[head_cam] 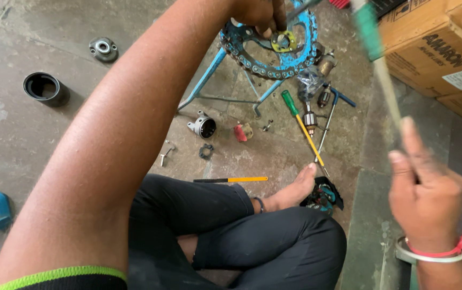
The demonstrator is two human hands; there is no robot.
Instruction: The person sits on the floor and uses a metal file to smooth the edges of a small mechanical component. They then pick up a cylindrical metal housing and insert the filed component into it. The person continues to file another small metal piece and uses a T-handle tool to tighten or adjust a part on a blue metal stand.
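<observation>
left hand (pixel 257 13): top centre, fingers closed on the yellow plate (pixel 284 41) of the blue sprocket (pixel 274 48)
right hand (pixel 427 196): lower right, gripping a blurred green-handled tool (pixel 376 48)
floor (pixel 16 139): screwdriver (pixel 302 126), black ring (pixel 45 87), small parts mid-frame
boxes (pixel 445 48): upper right

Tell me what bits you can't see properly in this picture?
- Tool in the right hand: blurred by motion in the head view, kind unclear.
- Left hand: cut off by the top edge; its fingers cover part of the blue chain ring.
- Small parts near the green-handled screwdriver: too small to tell.
- Cardboard boxes: cut off at the right edge.
</observation>
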